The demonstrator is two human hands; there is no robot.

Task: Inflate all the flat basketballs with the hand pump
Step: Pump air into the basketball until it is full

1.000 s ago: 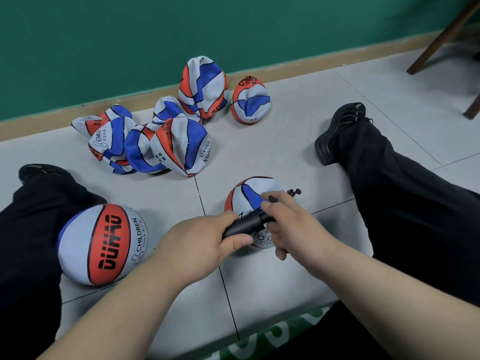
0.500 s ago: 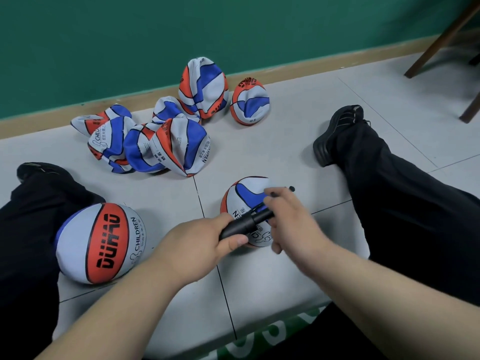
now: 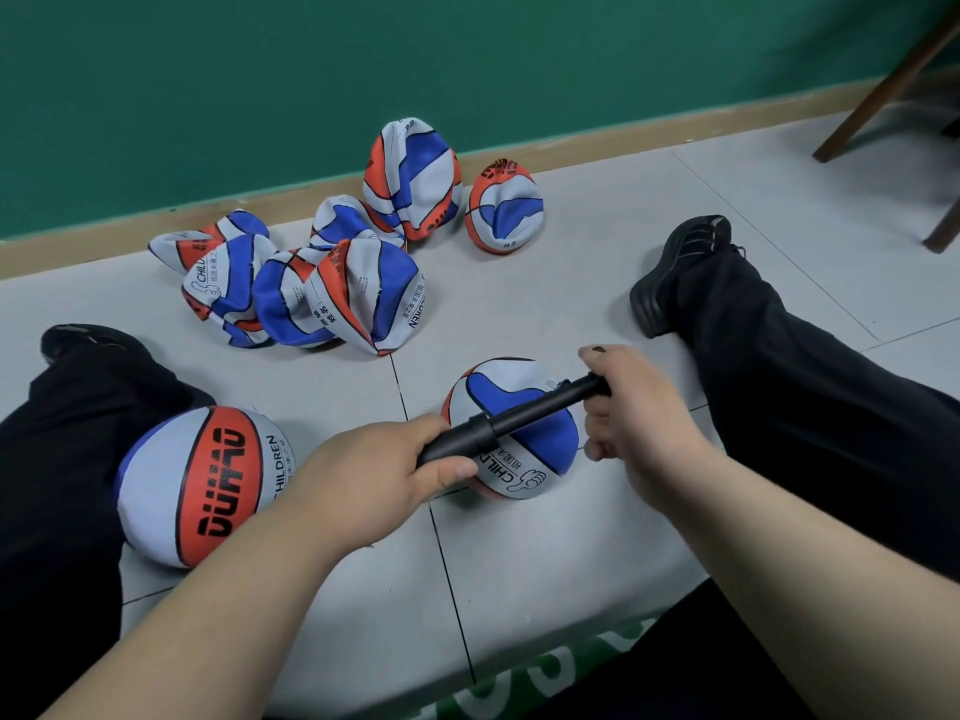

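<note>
A black hand pump (image 3: 511, 419) lies slanted over a part-filled red, white and blue basketball (image 3: 524, 457) on the floor between my legs. My left hand (image 3: 384, 472) grips the pump's barrel at its lower left end. My right hand (image 3: 631, 407) grips the handle at the upper right end, with the pump drawn out long. A round, full basketball (image 3: 202, 485) rests against my left leg. Several flat, crumpled basketballs (image 3: 332, 283) lie heaped near the green wall, one of them (image 3: 503, 206) a little to the right.
My legs in black trousers and black shoes (image 3: 675, 272) stretch out on both sides of the pale tiled floor (image 3: 545, 298). A wooden baseboard (image 3: 597, 148) runs under the green wall. Dark wooden chair legs (image 3: 883, 80) stand at the far right.
My right hand has pulled the pump handle out to the upper right, lengthening the pump. The left hand has kept its hold on the barrel, and more of the ball shows.
</note>
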